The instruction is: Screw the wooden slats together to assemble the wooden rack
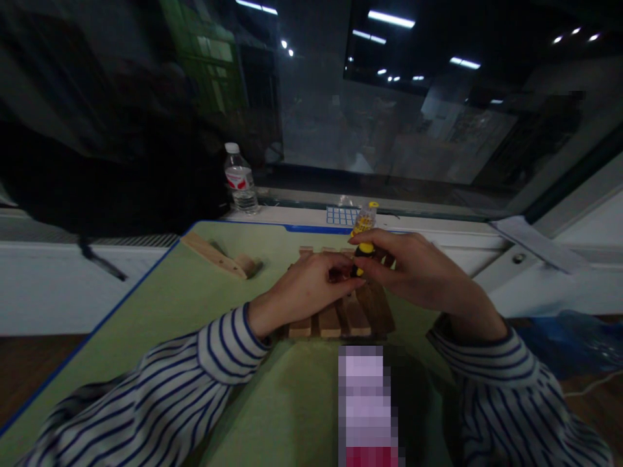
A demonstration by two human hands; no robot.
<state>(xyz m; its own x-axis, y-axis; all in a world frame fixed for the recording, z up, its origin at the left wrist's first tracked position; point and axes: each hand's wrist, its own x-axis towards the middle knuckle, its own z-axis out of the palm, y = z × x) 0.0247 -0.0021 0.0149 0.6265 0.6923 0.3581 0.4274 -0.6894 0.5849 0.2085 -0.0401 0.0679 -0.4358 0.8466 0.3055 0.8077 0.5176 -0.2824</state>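
My right hand [421,269] grips a short yellow and black screwdriver [366,248] from above, held roughly upright. Below it, my left hand [309,285] has its thumb and fingers closed close to the tool's lower end. What the left fingers pinch, if anything, is hidden. Both hands are over a slatted wooden piece [331,322] lying on the green table [160,311]; the hands cover its middle, while slat ends show in front and behind. To the left lies a separate wooden bar with a short block at one end [214,254].
A clear container with yellow parts [364,222] stands behind my hands. A water bottle [240,185] is on the window sill [292,214], near a blue-lined grid card [343,215]. Dark cloth [146,175] lies at the left, and a pixelated patch hides the front centre.
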